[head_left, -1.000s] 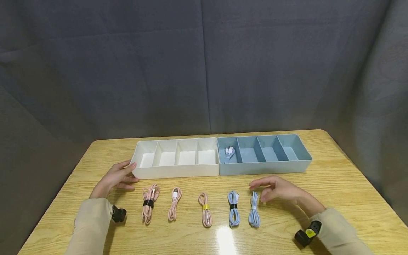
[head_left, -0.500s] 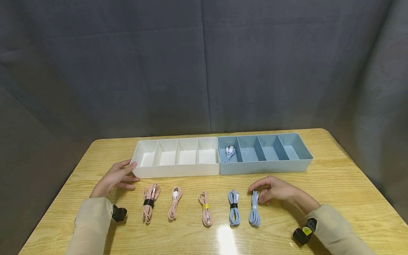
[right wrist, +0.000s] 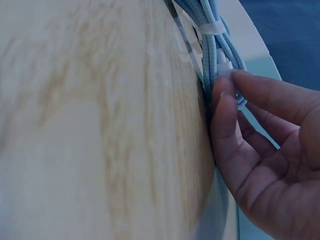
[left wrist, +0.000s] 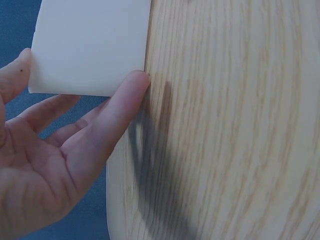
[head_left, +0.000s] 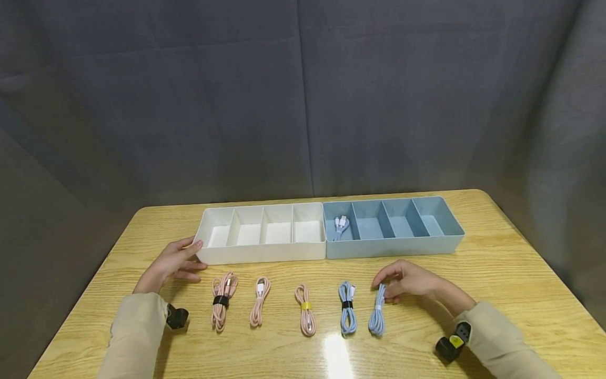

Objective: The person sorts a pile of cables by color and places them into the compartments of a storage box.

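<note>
My right hand (head_left: 411, 280) pinches the upper end of a coiled blue charging cable (head_left: 377, 316) between thumb and fingers. In the right wrist view this cable (right wrist: 212, 27) has a pale tie round its middle, and its white connector is at the fingertips. My left hand (head_left: 171, 265) rests against the left end of a white divided box (head_left: 260, 255), fingers fairly straight and spread, as the left wrist view also shows. A blue divided box (head_left: 395, 246) adjoins it on the right. One blue cable (head_left: 340, 227) lies in its leftmost compartment.
Left of the pinched cable lies a blue cable with a black strap (head_left: 347, 310). Further left are pink cables: one with a yellow tie (head_left: 306, 310), one with a pale tie (head_left: 259, 302), one with a black strap (head_left: 220, 302). Grey curtain (head_left: 236, 105) hangs behind the table (head_left: 265, 358).
My right hand has closed in on the upper end of the blue cable and now pinches it; the cable has tilted slightly. My left hand has stayed at the white box.
</note>
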`<state>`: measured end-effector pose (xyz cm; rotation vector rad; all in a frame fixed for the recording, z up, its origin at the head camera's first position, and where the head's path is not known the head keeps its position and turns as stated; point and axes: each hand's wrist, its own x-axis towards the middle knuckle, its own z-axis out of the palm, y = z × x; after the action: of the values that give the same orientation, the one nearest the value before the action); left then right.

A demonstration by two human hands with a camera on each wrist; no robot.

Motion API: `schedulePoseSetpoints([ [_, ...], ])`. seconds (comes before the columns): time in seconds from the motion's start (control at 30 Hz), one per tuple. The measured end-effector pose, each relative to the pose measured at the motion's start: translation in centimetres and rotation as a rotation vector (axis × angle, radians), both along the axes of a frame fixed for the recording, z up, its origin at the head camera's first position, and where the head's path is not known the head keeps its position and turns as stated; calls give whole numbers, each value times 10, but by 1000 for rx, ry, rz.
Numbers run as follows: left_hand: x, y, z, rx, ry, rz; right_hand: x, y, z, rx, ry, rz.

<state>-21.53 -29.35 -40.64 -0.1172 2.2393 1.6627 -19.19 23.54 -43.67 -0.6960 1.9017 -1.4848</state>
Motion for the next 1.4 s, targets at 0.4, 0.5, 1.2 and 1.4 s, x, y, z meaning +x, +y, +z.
schedulePoseSetpoints([
  [0.4,-16,-13,-26,13,-41,73,3,10,5,17,77,37],
  [0.5,-13,-9,-20,-2,-34,65,3,12,8,45,101,25],
  [1.2,-10,-8,-16,-2,-38,53,9,27,14,30,137,-103],
  [1.4,-12,-9,-18,10,-43,72,9,29,16,-10,96,-151],
])
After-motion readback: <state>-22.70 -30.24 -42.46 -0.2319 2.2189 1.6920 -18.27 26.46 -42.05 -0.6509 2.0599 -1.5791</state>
